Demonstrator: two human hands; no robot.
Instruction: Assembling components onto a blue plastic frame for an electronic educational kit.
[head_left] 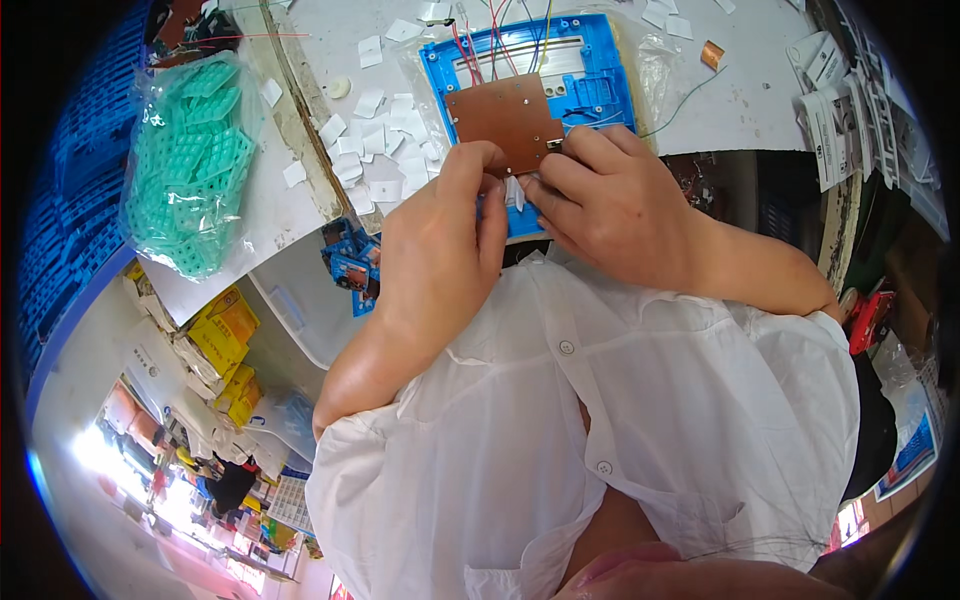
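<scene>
Here the brown board (505,115) lies over the blue case (618,85), left hand (440,225) pinching its near-left edge, right hand (625,205) curled at its near-right corner, grip unclear.

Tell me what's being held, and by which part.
The brown board, by its near edge: the left hand holds it near the left corner. The right hand is at the right corner; whether it grips there is hidden.
</scene>
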